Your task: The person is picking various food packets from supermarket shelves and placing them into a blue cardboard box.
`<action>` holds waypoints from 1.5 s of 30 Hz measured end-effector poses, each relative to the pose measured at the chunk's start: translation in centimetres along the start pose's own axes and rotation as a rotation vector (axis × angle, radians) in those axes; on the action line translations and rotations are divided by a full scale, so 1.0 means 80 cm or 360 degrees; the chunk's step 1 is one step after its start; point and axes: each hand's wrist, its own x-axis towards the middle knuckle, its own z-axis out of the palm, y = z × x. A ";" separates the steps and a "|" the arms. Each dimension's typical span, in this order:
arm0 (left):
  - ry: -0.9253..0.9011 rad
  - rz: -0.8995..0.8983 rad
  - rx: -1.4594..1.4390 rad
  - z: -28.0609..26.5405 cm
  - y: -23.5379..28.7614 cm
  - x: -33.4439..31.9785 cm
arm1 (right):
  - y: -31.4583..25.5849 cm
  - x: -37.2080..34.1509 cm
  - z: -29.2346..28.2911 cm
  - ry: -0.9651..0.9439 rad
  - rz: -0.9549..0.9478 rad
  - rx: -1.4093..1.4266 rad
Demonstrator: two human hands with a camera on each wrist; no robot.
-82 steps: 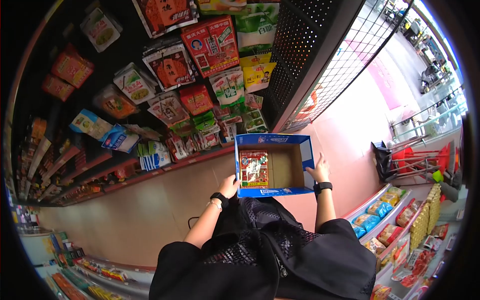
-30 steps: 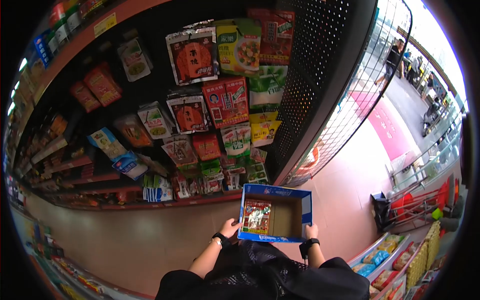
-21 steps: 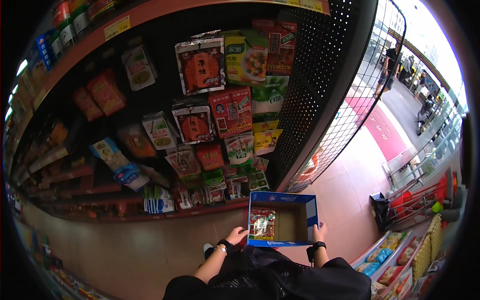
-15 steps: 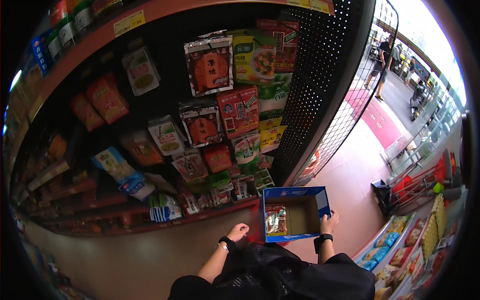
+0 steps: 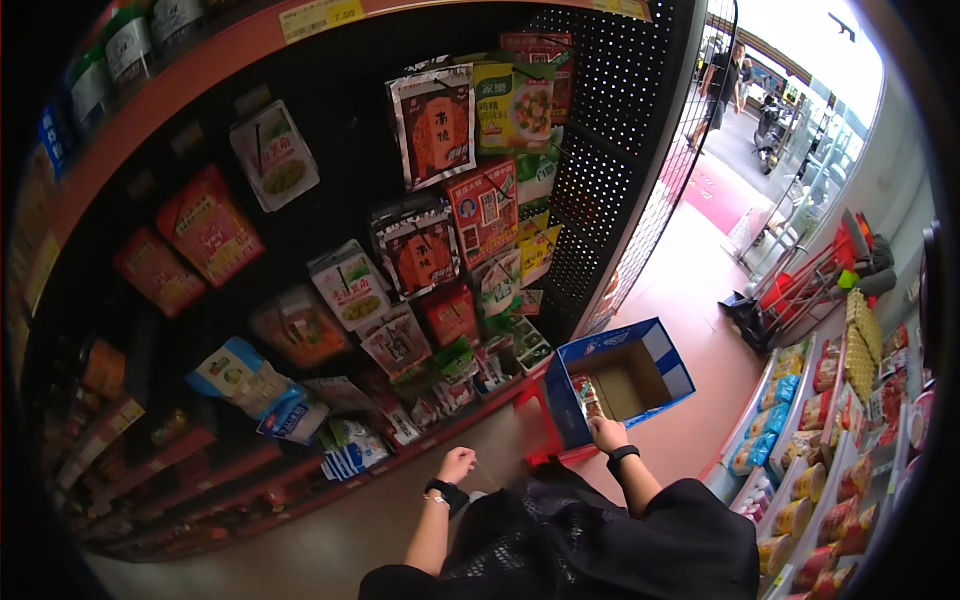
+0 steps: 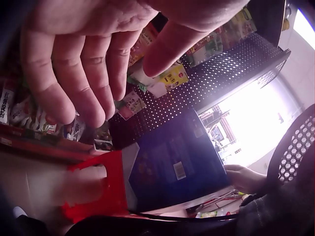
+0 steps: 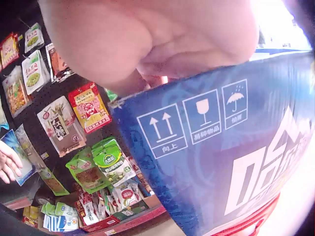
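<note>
The blue box (image 5: 672, 402) is near the far end of the shelf (image 5: 480, 420), open side up—its long axis running left to right, the right end angled slightly far. The person's right hand (image 5: 608, 434) grips its near rim, fingers curled over the edge. A red-and-white packet (image 5: 586, 394) lies in the box's left end. The left hand (image 5: 457, 463) hangs apart at the left—loosely curled, holding nothing—near a red plastic item (image 5: 540, 428).
</note>
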 end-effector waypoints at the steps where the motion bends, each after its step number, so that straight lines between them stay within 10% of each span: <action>1: -0.0024 -0.0019 0.0061 -0.008 -0.002 0.000 | 0.002 0.002 0.002 0.0002 0.0029 0.0021; 10: 0.0012 0.0312 -0.0082 -0.059 0.094 0.001 | -0.043 0.061 -0.043 0.0347 0.0376 0.1161; 12: -0.0021 0.0464 -0.0090 -0.068 0.146 0.009 | -0.049 0.109 -0.052 0.0512 -0.0225 0.1438; 18: -0.0339 0.1022 0.0006 -0.040 0.363 0.024 | -0.164 0.223 -0.228 0.0584 -0.0739 0.2014; 23: -0.0652 0.1269 -0.0080 0.002 0.513 0.067 | -0.241 0.304 -0.339 0.0536 -0.0774 0.2455; 28: -0.0344 0.1424 -0.0321 0.038 0.603 0.123 | -0.274 0.377 -0.369 0.0486 -0.0807 0.2487; 33: 0.0053 0.1509 -0.0130 0.050 0.639 0.168 | -0.288 0.399 -0.380 0.0537 -0.0955 0.2426; 45: -0.0170 0.1666 -0.0063 0.041 0.644 0.146 | -0.279 0.349 -0.392 0.0415 -0.1118 0.2523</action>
